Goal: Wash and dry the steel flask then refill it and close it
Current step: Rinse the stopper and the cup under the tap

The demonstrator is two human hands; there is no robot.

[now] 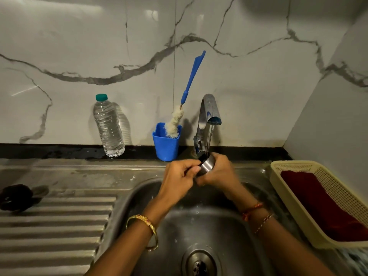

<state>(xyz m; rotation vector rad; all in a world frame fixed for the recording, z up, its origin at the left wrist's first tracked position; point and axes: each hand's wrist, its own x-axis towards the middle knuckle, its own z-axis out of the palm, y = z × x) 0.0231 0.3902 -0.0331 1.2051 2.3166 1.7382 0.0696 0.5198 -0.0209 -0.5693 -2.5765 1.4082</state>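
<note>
Over the sink basin [199, 222] I hold the steel flask [207, 165] under the tap [209, 114], and a thin stream of water falls onto its dark-rimmed mouth. My right hand [220, 173] grips the flask's body and hides most of it. Fingers of my left hand [179, 176] curl against the rim from the left. Only the flask's short shiny upper end shows between the hands. A dark rounded object [16, 196], possibly the lid, lies on the drainboard at far left.
A blue cup [166, 146] holding a bottle brush [176, 122] stands behind the sink beside the tap. A capped plastic water bottle [108, 126] stands further left. A cream basket [294, 206] with a red cloth [326, 212] sits at the right. The ribbed drainboard [55, 226] lies left.
</note>
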